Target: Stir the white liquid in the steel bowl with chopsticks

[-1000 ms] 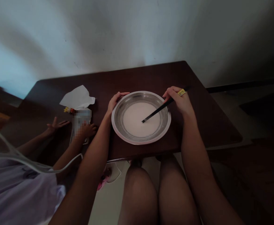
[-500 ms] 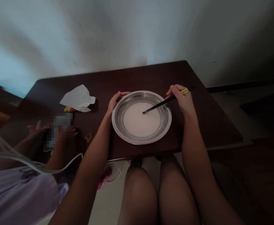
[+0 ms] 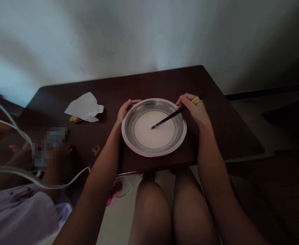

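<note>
So there's one round, shiny metal basin with a wide rim (image 3: 153,154), sitting near the front edge of a dark brown wooden table (image 3: 149,83), with one pool of milky white liquid (image 3: 156,136) inside. Two hands on it: the left hand (image 3: 124,110) is half-curled around the rim's left side, holding it, while the right hand (image 3: 194,108) is closed on a slim black stick with gold bands (image 3: 171,116) (one or a paired two, can't tell), tip down at the liquid. Off to the left I count one crumpled white sheet (image 3: 84,107), one little yellow-and-red figure (image 3: 74,119) and one small tan scrap (image 3: 96,149), plus another person's two hands around one pixelated device (image 3: 56,134). Edges: tabletop runs right past the right hand to a slanted side edge, and there's decent room between the basin and the pale wall (image 3: 139,41) behind.
</note>
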Demonstrator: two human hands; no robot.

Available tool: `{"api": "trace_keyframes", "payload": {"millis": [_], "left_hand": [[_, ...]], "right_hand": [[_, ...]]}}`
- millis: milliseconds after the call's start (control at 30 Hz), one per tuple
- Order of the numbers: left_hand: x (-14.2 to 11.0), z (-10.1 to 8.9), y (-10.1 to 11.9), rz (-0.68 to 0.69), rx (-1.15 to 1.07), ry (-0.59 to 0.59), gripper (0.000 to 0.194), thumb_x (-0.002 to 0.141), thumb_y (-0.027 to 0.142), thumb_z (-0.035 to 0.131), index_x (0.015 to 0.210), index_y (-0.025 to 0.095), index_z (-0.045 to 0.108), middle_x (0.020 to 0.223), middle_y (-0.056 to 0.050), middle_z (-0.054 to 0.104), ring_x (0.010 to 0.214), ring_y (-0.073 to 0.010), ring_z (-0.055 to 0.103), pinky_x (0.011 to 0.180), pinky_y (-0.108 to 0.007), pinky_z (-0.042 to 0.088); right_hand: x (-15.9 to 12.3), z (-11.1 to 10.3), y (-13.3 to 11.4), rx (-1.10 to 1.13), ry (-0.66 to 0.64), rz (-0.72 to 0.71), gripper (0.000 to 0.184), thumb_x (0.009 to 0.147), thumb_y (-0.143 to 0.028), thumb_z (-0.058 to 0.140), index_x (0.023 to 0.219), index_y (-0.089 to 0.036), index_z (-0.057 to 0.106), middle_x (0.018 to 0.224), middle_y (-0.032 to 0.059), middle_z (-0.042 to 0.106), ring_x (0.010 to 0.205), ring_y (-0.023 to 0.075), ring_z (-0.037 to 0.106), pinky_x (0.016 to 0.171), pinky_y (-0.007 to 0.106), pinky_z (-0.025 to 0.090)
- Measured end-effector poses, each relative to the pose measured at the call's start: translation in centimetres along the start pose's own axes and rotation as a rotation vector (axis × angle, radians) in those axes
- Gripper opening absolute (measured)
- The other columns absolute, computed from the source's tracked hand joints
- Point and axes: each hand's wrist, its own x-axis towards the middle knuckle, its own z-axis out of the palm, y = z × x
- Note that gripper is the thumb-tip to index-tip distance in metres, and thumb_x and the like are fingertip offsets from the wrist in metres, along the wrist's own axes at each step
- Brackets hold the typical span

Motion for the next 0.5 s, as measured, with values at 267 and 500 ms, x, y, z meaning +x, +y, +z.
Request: {"api": "trace_keyframes", "payload": {"millis": [267,500], "left_hand": [[-0.02,0.02,0.02,-0.013,-0.018,0.005,0.045,0.087,0.051,0.045,0.099,0.018,0.073,0.092,-0.007,0.075,0.093,-0.0249,0.069,0.084,-0.037,0.053],[-0.01,0.12,0.1,-0.009,-0.002,0.004,0.046,0.087,0.052,0.046,0.103,0.018,0.072,0.091,-0.008,0.075,0.092,-0.0256,0.069,0.083,-0.038,0.053]], "right_hand": [[0.0,0.01,-0.06,-0.022,-0.003,0.003,0.038,0.082,-0.055,0.06,0.065,-0.021,0.065,0.057,-0.0016,0.063,0.057,0.0112,0.059,0.061,0.026,0.047],[-0.09,0.12,-0.3,-0.009,0.02,0.011,0.039,0.082,-0.055,0.06,0.063,-0.021,0.063,0.055,-0.0021,0.06,0.053,0.0107,0.057,0.058,0.026,0.046]]}}
